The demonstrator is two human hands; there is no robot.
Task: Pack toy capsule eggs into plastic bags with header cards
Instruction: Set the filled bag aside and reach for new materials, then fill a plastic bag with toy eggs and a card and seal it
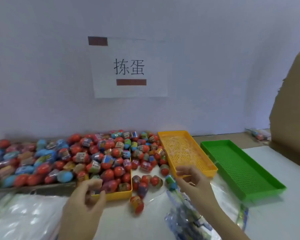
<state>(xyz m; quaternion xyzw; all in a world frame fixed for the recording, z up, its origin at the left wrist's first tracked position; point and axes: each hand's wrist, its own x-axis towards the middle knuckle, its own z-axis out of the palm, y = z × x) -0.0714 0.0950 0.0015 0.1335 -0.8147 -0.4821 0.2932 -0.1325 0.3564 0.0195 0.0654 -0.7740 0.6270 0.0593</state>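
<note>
A heap of wrapped capsule eggs, mostly red and blue, fills a yellow tray and spills across the table behind it. One loose red egg stands in front of the tray. My left hand hovers at the tray's near edge with curled fingers; whether it holds an egg is unclear. My right hand pinches a blue-green egg above a clear plastic bag with a printed header card that hangs below it.
A second yellow mesh tray holds only thin rubber bands. A green mesh tray lies at its right. A stack of clear bags lies at the lower left. A cardboard box stands at the right. A paper sign hangs on the wall.
</note>
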